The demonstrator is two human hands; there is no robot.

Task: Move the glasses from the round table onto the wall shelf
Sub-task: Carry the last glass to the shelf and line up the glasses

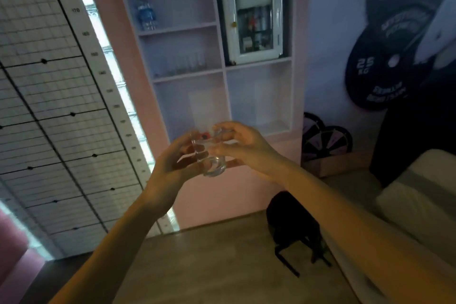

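A clear drinking glass [212,160] is held in mid-air in front of me, tilted so its thick base points toward me. My left hand [172,158] grips it from the left and my right hand [241,145] grips it from the right, fingers around its upper part. Ahead stands the pale wall shelf [222,66] with several open compartments. A row of clear glasses [185,64] stands faintly visible in the middle left compartment. The round table is out of view.
A water bottle [146,13] stands in the top left compartment. A white-framed glass-door cabinet [254,17] fills the top right one. A black stool [293,224] sits on the floor below, a pale couch [419,195] at right, a gridded height chart [49,106] at left.
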